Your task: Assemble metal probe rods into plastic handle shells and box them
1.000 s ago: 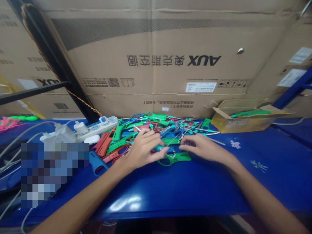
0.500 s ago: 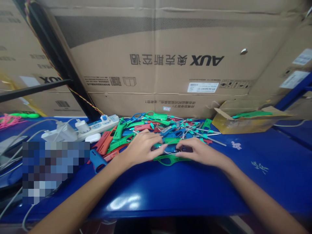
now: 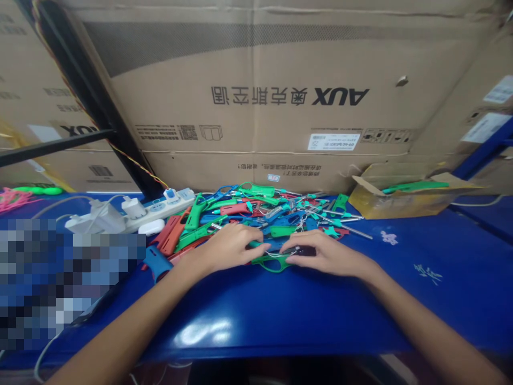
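Observation:
My left hand (image 3: 232, 247) is closed in a pinch on a teal plastic end (image 3: 255, 244), which looks like part of a long-nosed lighter; its far end is hidden by the fingers. My right hand (image 3: 332, 254) is closed on a small black part (image 3: 306, 251). Thin white wire (image 3: 280, 255) runs between both sets of fingertips. Just below the hands lies a green lighter handle shell (image 3: 272, 263) with a trigger loop. Behind them spreads a pile of red, green and blue handle shells (image 3: 234, 208) and thin metal tubes (image 3: 356, 231) with teal ends.
A power strip (image 3: 186, 199) with white chargers (image 3: 96, 216) and cables is at the left. An open cardboard box (image 3: 404, 206) with green pieces stands at the back right. Large cartons (image 3: 256, 59) wall off the back of the blue table (image 3: 256, 321).
The black part in my right hand now shows more clearly between thumb and fingers. My left hand has shifted slightly left. The pile looks the same.

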A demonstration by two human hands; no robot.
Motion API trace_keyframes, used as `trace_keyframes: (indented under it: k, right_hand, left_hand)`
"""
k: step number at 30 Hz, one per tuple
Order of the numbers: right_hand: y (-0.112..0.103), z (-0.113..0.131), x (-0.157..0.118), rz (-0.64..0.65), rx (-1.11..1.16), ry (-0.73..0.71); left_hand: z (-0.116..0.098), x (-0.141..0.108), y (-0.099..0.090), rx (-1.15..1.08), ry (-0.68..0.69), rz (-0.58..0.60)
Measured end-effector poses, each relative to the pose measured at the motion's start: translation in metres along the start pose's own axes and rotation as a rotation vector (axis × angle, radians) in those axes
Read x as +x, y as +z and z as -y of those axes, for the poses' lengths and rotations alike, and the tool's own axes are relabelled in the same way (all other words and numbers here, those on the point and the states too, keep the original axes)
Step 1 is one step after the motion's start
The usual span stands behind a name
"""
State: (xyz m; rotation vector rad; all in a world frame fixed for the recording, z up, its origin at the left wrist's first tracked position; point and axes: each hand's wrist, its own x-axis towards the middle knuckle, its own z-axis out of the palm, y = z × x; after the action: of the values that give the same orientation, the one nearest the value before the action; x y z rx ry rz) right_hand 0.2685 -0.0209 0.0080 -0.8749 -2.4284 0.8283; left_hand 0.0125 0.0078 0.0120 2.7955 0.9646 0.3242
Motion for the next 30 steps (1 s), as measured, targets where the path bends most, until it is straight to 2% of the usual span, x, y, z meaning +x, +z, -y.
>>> trace_keyframes:
  k: [8,11,16,22,26,30]
  right_hand:
    - [-0.003,-0.001,0.000,0.027,0.093,0.042]
    - [-0.003,0.000,0.001,0.061,0.072,0.034]
    - [-0.001,0.001,0.002,0.118,0.007,-0.013]
    - [-0.001,-0.007,-0.002,0.043,-0.203,0.036]
    - [-0.002,-0.004,-0.004,0.088,-0.254,0.050]
    - [0.000,0.001,-0.004,0.137,-0.292,0.050]
  left_hand:
    - [0.004,0.000,0.001,0.059,-0.002,-0.066]
    - [0.005,-0.002,-0.001,0.019,-0.002,-0.014]
    - [0.002,-0.009,-0.006,-0.062,-0.049,0.142]
    - [0.004,-0.017,-0.011,-0.202,-0.103,0.214]
    - [0.003,-0.019,-0.013,-0.224,-0.108,0.261]
    - [0.000,-0.019,-0.014,-0.222,-0.072,0.255]
